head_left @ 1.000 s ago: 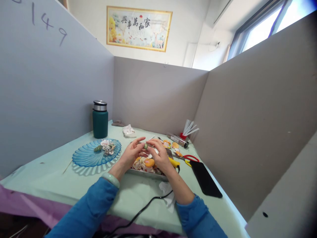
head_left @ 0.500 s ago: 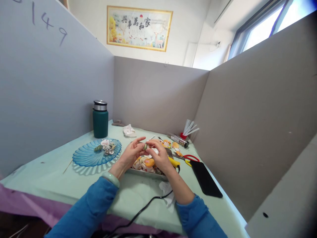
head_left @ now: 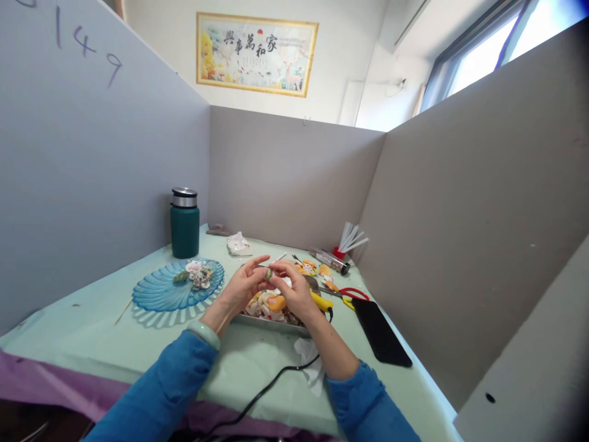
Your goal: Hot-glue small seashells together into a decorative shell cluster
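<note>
Fingertips of my left hand (head_left: pixel 238 287) and my right hand (head_left: pixel 297 293) meet around a small greenish shell (head_left: pixel 269 274). Both hands are closed on it, and the fingers hide part of its shape. Below them is a metal tray (head_left: pixel 276 325) holding many shells (head_left: pixel 271 303) in white and orange. A yellow glue gun (head_left: pixel 322 301), partly behind my right wrist, has a black cord (head_left: pixel 271 383) running to the front edge. Left of my hands, a blue scalloped plate (head_left: pixel 154 290) carries a cluster of shells (head_left: pixel 200 275) with a greenish piece beside it.
A green bottle (head_left: pixel 184 230) stands behind the plate. Red-and-yellow-handled scissors (head_left: pixel 352 296) and a black phone (head_left: pixel 381 331) lie at right. White sticks (head_left: pixel 352 238) stand in a red holder. Crumpled tissue (head_left: pixel 310 362) lies in front. Grey partitions (head_left: pixel 294 178) enclose the table.
Both hands stay on the small greenish shell over the tray, with only slight finger movement. The whole view has shifted a little.
</note>
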Demonstrator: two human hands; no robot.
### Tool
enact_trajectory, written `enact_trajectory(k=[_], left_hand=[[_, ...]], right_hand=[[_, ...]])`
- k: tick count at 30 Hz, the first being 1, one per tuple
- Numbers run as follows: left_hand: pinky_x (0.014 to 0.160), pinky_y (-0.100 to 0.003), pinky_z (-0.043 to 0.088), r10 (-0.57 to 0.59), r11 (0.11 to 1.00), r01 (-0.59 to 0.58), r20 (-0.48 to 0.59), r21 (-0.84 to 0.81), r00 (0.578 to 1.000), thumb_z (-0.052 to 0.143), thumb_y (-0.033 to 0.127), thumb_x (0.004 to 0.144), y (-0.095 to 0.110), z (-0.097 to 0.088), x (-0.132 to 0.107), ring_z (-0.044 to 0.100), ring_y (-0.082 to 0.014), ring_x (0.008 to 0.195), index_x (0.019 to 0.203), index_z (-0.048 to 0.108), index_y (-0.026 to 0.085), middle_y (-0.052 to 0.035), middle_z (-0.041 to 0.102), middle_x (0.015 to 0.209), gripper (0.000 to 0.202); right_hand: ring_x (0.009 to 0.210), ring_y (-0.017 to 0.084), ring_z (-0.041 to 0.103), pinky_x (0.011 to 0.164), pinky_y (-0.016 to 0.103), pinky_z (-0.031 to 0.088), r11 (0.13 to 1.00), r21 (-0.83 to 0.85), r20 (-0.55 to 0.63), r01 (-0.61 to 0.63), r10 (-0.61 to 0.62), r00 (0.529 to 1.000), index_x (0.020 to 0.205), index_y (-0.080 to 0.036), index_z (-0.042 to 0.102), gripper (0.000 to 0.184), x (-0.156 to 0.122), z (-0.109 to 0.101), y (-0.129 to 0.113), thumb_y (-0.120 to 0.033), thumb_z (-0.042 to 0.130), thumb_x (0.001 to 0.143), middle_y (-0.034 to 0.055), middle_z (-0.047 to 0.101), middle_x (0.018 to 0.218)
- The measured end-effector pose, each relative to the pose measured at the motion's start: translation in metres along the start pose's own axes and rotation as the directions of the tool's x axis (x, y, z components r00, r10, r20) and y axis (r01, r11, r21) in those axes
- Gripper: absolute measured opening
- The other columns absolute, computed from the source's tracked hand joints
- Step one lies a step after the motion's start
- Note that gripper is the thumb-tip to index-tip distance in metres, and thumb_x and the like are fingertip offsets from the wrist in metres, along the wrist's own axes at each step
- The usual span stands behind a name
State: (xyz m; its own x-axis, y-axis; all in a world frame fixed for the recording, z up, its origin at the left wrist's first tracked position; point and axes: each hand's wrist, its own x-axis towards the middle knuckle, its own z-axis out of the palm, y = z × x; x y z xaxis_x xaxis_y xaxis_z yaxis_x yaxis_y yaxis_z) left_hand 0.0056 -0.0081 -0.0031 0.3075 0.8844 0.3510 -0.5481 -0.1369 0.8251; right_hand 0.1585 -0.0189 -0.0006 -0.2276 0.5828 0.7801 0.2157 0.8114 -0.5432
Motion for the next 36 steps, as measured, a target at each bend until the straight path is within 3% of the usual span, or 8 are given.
enact_trajectory(k=[12, 17, 22, 29, 36], left_hand=[[0.074, -0.033, 0.053, 0.015, 1.000, -0.015, -0.026, 0.002, 1.000, 0.074, 0.026, 0.070, 0.0002, 0.0036, -0.0007, 0.064, -0.0139, 0.072, 0.120, 0.052, 0.014, -0.0046, 0.066, 0.085, 0.056], [0.076, -0.033, 0.053, 0.022, 0.999, -0.022, -0.032, 0.027, 0.999, 0.073, 0.027, 0.071, -0.0020, 0.0006, 0.0009, 0.065, -0.0163, 0.079, 0.121, 0.052, 0.015, -0.0067, 0.066, 0.091, 0.056], [0.077, -0.030, 0.052, 0.044, 0.998, -0.042, -0.054, 0.040, 0.998, 0.071, 0.027, 0.073, -0.0038, -0.0019, 0.0020, 0.063, -0.0149, 0.084, 0.120, 0.053, 0.017, -0.0057, 0.063, 0.095, 0.052], [0.070, -0.028, 0.053, 0.052, 0.994, -0.041, -0.104, 0.103, 0.993, 0.074, 0.030, 0.069, -0.0030, 0.0009, 0.0021, 0.064, -0.0143, 0.076, 0.119, 0.052, 0.018, -0.0028, 0.062, 0.087, 0.056], [0.076, -0.032, 0.052, 0.051, 0.986, -0.041, -0.058, 0.165, 0.997, 0.079, 0.023, 0.061, -0.0047, 0.0008, 0.0021, 0.064, -0.0202, 0.089, 0.122, 0.050, 0.018, -0.0087, 0.060, 0.106, 0.067]], right_hand=[[0.102, 0.017, 0.054, 0.085, 0.030, 0.046, 0.998, 0.052, -0.002, -0.024, 0.024, 1.000, 0.105, -0.021, 0.061, 0.021, -0.0002, 0.0012, 0.0046, -0.020, 0.055, 0.085, 0.0053, 0.057, 0.108], [0.098, 0.017, 0.055, 0.083, 0.030, 0.046, 0.999, 0.041, -0.008, -0.009, 0.009, 1.000, 0.106, -0.022, 0.061, 0.023, -0.0004, 0.0017, 0.0049, -0.020, 0.056, 0.084, 0.0048, 0.058, 0.106], [0.100, 0.019, 0.054, 0.086, 0.032, 0.045, 0.995, -0.094, -0.061, 0.020, -0.025, 0.998, 0.105, -0.022, 0.061, 0.022, -0.0004, 0.0036, 0.0013, -0.020, 0.058, 0.083, 0.0055, 0.058, 0.107], [0.096, 0.022, 0.054, 0.089, 0.038, 0.043, 0.944, -0.329, -0.083, 0.040, -0.071, 0.994, 0.107, -0.023, 0.060, 0.023, -0.0037, 0.0057, 0.0037, -0.023, 0.060, 0.084, 0.0069, 0.060, 0.101], [0.092, 0.023, 0.052, 0.084, 0.037, 0.041, 0.876, -0.481, -0.096, 0.017, -0.072, 0.993, 0.103, -0.021, 0.059, 0.023, -0.0054, 0.0071, 0.0039, -0.015, 0.058, 0.081, 0.0069, 0.060, 0.097]])
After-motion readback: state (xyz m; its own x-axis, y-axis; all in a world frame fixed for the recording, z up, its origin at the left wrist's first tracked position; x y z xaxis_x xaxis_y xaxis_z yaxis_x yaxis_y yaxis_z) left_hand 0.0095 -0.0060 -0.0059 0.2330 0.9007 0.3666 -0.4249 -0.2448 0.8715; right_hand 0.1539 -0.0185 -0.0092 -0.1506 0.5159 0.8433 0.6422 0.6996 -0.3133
